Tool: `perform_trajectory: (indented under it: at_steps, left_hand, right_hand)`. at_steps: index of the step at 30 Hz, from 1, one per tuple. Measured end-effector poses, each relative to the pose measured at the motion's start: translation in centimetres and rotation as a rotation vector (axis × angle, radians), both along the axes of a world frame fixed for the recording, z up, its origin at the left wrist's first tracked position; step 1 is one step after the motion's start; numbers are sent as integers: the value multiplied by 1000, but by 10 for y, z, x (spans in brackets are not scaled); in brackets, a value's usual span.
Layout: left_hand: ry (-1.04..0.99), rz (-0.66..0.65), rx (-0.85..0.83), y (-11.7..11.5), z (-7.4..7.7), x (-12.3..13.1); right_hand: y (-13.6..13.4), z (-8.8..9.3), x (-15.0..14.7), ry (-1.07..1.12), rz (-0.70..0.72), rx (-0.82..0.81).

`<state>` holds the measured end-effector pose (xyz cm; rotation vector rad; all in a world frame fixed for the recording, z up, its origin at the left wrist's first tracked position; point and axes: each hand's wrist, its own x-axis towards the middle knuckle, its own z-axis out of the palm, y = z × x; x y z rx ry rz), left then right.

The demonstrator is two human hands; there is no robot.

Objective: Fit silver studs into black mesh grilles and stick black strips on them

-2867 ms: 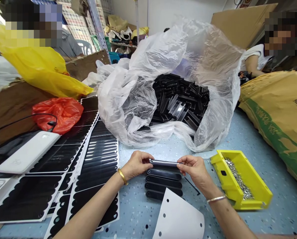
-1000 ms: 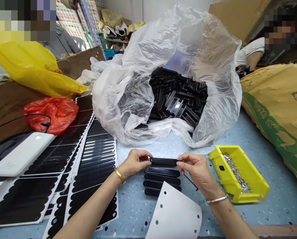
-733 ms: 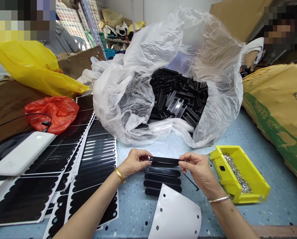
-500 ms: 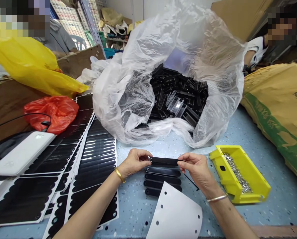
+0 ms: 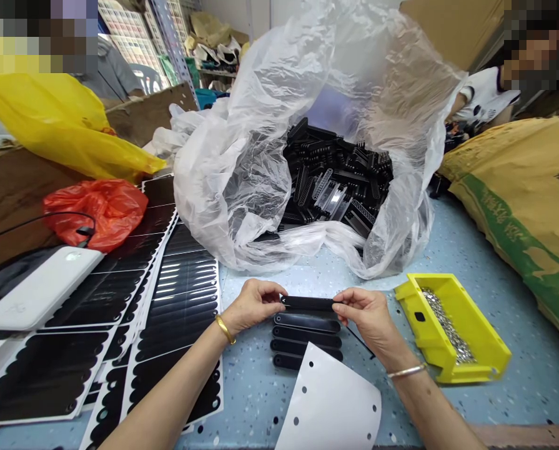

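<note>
Between my two hands a flat black strip [image 5: 307,303] with rounded ends is held level, just above a row of similar strips. My left hand [image 5: 257,304] pinches its left end between thumb and fingers. At its right end, my right hand [image 5: 364,311] does the same, and a thin black rod [image 5: 360,340] sticks out from under that hand. Several black strips [image 5: 307,338] lie stacked in a column below. A white backing sheet [image 5: 330,403] with punched holes overlaps the lowest ones.
A clear plastic bag [image 5: 260,250] full of black plastic parts stands behind. At right are a yellow bin [image 5: 489,350] of small metal pieces and a big sack [image 5: 518,206]. Black sticker sheets [image 5: 176,312], a white device [image 5: 40,287] and a red bag [image 5: 96,212] are at left.
My hands and the strip have hardly moved. On the right, the other person has shifted slightly, and the edge of the sack and the bag's right side have moved a little.
</note>
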<state>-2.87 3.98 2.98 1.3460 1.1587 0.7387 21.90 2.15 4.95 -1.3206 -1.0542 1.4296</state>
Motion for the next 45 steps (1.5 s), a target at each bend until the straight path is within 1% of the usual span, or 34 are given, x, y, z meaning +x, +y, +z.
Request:
perform_trajectory:
  at_steps: [9,15,21,30,37,42,45]
  left_hand:
    - [5,4,7,0,1,1]
    - [-16,46,5,0,0,1]
    - [-8,19,29,0,-3,0]
    - [3,18,27,0,-1,1]
    - [-22,47,-20,0,-1,0]
    - [14,39,-75,2,3,0]
    - [51,25,-55,3,4,2]
  right_hand:
    - [1,-2,1,-2,-2,0]
    - [1,-5,2,10,-3,11]
    - [1,-10,3,22,-11,20]
    - [2,-10,4,13,0,37]
    - [2,-8,3,-4,-8,37]
    - [3,-8,3,-22,-10,32]
    - [3,-9,4,-28,-10,28]
